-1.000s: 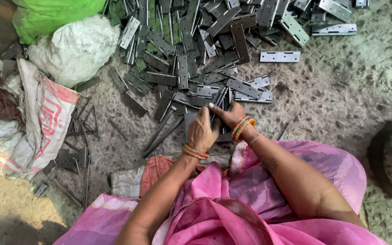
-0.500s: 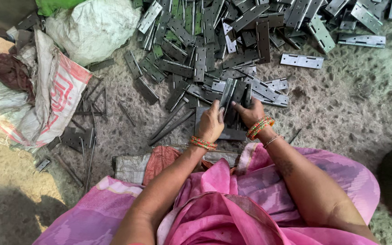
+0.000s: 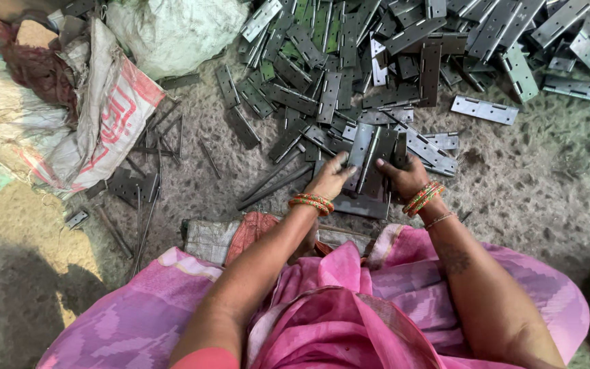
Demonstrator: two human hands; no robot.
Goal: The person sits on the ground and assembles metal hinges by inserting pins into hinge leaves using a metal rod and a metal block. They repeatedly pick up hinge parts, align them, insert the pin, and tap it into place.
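Two hands, left hand (image 3: 329, 179) and right hand (image 3: 404, 178), clamped fingers on a grey hinge (image 3: 370, 160) at centre frame. A white sack with red print (image 3: 114, 113) lay upper left.

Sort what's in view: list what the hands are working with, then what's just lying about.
In hand:
left hand
right hand
hinge held by both hands
hinge pile
metal rods

Lying about:
white sack
printed sack
folded cloth

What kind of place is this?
Probably a small floor workshop for metal hinges: a big hinge pile on the rough ground, loose pins, sacks, both hands holding a hinge.
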